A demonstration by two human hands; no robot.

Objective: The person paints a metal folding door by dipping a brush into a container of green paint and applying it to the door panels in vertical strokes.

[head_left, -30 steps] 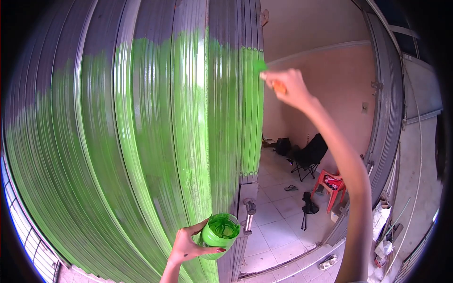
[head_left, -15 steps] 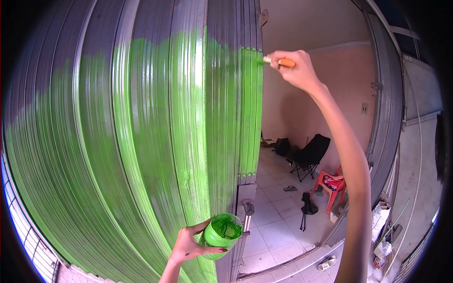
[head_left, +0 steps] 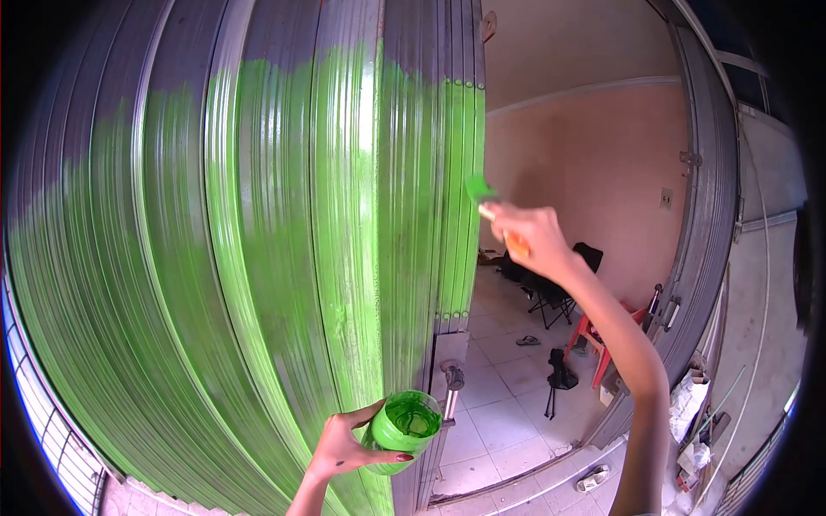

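Observation:
My right hand (head_left: pixel 535 239) is closed round the handle of a paintbrush (head_left: pixel 483 196), its bristles coated in green paint. The bristle tip is by the right edge of the folding metal door (head_left: pixel 275 232); whether it touches cannot be made out. Green covers the door's middle and lower panels, streaky in places, and the top stays dark grey. Low in front of the door, my left hand (head_left: pixel 346 445) grips a clear plastic cup (head_left: pixel 404 430) holding green paint, its thumb and fingers round the side.
Through the doorway stand a black folding chair (head_left: pixel 551 288) and a red plastic chair (head_left: pixel 605 344) on a tiled floor (head_left: pixel 490 391). A latch handle (head_left: pixel 453 378) juts out near the cup. A sandal (head_left: pixel 594 478) lies by the threshold, with bags (head_left: pixel 688 396) at the right.
My right hand has brought the brush down along the door's edge, from near the upper rivets to about mid-height. The left hand and cup stay in place.

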